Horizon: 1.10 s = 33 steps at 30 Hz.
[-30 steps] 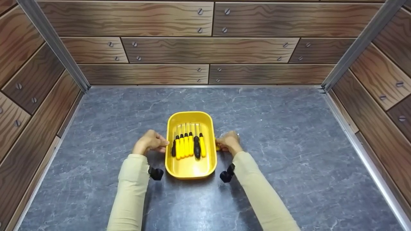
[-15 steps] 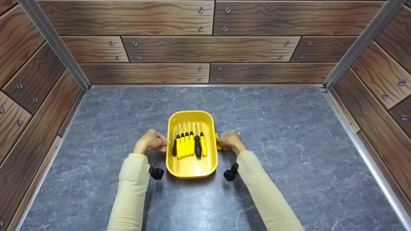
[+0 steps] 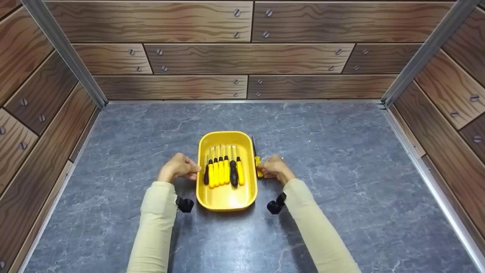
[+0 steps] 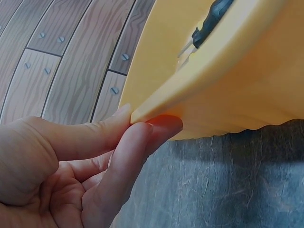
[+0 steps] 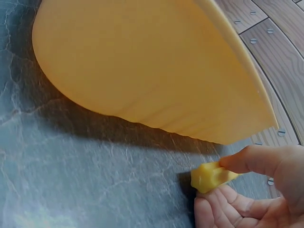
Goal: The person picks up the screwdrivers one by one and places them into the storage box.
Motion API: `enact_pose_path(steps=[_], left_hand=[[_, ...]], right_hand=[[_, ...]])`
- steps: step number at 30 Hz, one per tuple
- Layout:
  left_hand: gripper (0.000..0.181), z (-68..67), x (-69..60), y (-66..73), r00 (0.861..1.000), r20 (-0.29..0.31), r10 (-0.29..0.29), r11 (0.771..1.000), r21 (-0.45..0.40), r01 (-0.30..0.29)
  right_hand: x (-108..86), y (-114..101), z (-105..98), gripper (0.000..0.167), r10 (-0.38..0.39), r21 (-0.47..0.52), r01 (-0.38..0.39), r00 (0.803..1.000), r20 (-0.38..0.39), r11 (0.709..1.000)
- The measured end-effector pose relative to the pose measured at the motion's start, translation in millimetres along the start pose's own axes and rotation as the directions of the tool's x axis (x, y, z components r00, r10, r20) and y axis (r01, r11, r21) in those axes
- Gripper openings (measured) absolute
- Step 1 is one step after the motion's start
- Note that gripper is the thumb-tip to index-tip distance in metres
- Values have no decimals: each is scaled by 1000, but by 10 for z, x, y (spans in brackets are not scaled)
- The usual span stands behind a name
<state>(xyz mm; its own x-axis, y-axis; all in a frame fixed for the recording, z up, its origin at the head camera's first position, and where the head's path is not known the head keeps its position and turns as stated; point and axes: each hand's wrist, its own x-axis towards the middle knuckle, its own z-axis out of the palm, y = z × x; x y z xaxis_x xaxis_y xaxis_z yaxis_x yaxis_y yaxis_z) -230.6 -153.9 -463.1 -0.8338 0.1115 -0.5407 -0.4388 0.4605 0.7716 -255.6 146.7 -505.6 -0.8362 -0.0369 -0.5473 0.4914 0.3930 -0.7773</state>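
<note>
A yellow tray (image 3: 227, 200) stands on the grey marbled surface, with several screwdrivers (image 3: 221, 173) in it, mostly yellow-handled and some black. My left hand (image 3: 176, 167) pinches the tray's left rim between thumb and fingers, which the left wrist view shows close up. Just outside the tray's right wall, a screwdriver with a yellow handle (image 5: 205, 178) and dark shaft points away from me. My right hand (image 3: 276, 167) pinches that handle between thumb and fingers. In the right wrist view the handle's end is close to the surface, and the fingers hide its shaft.
Wood-patterned walls (image 3: 197, 58) with metal corner posts enclose the work surface (image 3: 333, 159) at the back and sides. A black wrist camera mount (image 3: 185, 205) is on the left sleeve, another black mount (image 3: 275, 204) on the right one.
My right hand has shifted slightly right, away from the tray, with the screwdriver, and more of its handle and shaft now shows. The left hand keeps its pinch on the rim.
</note>
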Motion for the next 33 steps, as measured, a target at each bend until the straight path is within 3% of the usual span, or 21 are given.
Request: enact_pose_path(steps=[8, 17, 24, 33], left_hand=[[25, -5, -13, 1, 1000, -12, 14, 1000, -7, -14], [26, 6, 6, -12, 1000, -9, 6, 1000, 1, -6], [26, 8, 10, -13, 1000, -2, 16, 1000, -6, -16], [26, 5, 11, -13, 1000, -3, 19, 1000, -10, -20]], right_hand=[[-31, 49, 9, 34, -70, 14, 70, 998, 1, 997], [-50, 122, 15, 25, -108, 80, 111, 993, -49, 991], [-73, 97, 14, 6, -95, 76, 102, 992, -88, 992], [-171, 10, 0, 10, -92, 77, 99, 991, -93, 992]])
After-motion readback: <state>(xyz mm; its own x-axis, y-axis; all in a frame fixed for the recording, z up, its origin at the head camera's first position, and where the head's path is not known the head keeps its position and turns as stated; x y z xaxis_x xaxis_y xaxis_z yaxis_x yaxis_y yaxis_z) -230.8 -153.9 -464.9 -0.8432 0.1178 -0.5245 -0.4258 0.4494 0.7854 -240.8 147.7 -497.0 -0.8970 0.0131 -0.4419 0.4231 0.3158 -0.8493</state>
